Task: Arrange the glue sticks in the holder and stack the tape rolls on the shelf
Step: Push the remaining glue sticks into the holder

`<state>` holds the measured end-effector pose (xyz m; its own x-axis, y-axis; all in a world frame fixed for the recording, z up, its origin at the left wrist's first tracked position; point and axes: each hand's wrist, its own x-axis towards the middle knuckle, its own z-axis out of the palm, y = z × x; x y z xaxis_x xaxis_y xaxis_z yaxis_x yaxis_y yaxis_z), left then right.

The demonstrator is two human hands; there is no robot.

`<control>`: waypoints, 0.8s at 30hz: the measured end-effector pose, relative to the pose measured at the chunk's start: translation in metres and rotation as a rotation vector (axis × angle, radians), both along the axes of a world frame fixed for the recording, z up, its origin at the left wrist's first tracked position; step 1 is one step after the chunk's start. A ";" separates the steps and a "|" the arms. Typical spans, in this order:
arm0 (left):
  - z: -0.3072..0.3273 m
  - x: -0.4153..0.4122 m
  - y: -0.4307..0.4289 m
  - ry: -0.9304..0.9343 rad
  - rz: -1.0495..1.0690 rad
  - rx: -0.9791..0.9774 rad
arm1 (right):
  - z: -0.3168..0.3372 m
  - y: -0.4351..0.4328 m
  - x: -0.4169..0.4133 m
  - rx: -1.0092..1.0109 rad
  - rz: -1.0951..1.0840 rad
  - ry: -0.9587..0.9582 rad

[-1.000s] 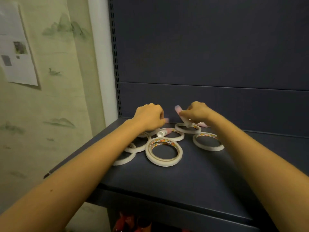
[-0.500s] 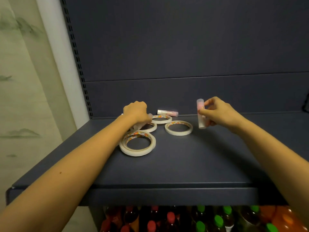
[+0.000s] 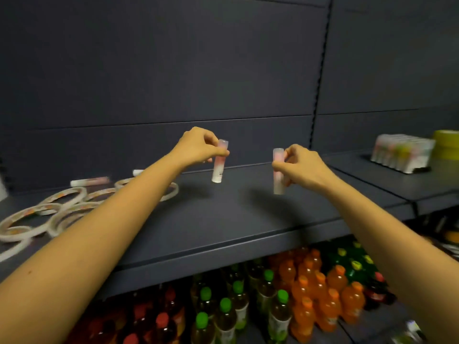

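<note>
The left hand (image 3: 198, 147) pinches a glue stick (image 3: 219, 167) in its fingers (image 3: 211, 142) and the right hand (image 3: 301, 167) pinches a second glue stick (image 3: 277, 157), both upright above the shelf (image 3: 223, 219), while the holder (image 3: 400, 155) sits well off to the right, nearer the right hand.

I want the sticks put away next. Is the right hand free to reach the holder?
Probably yes. The right hand, pinching a glue stick, is above bare shelf, and nothing stands between it and the holder further to its right.
</note>
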<state>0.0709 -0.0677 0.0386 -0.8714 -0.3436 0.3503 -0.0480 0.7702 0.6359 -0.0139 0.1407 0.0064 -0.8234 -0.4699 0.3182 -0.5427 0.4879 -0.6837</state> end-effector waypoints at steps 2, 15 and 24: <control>-0.002 -0.022 0.041 0.013 -0.060 0.034 | -0.001 0.045 -0.014 0.035 -0.054 0.004; -0.019 -0.130 0.275 0.037 -0.337 -0.030 | -0.014 0.279 -0.088 0.091 -0.370 0.067; -0.016 -0.206 0.347 0.051 -0.405 -0.155 | -0.025 0.354 -0.144 0.055 -0.427 0.122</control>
